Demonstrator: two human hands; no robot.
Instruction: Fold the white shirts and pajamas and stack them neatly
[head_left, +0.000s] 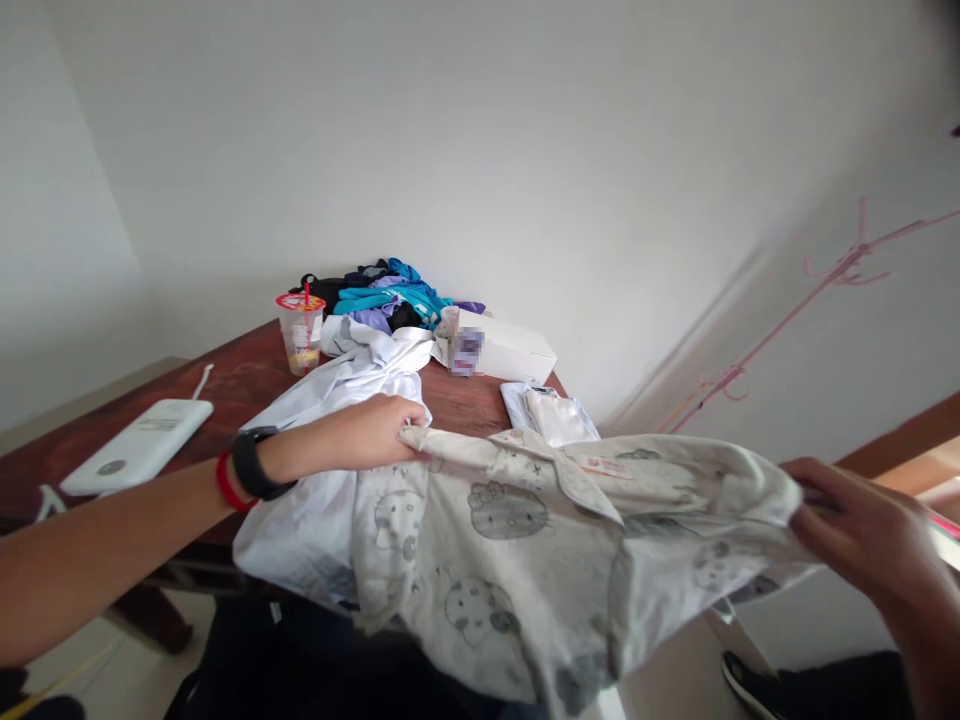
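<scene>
Shirt (540, 540), printed, stretched over bench (247, 375) edge | left hand (375, 430) pinching collar, 9 o'clock | right hand (855, 530) gripping 3 o'clock end | unfolded yet; clothes pile (390, 295) at 12 o'clock untouched

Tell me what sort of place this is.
Probably a room in a home, used for sorting laundry. Both hands, left hand and right hand, stretch a cat-print shirt over a wooden table bearing a clothes pile and a drink cup; a pink rack stands by the wall.
</scene>
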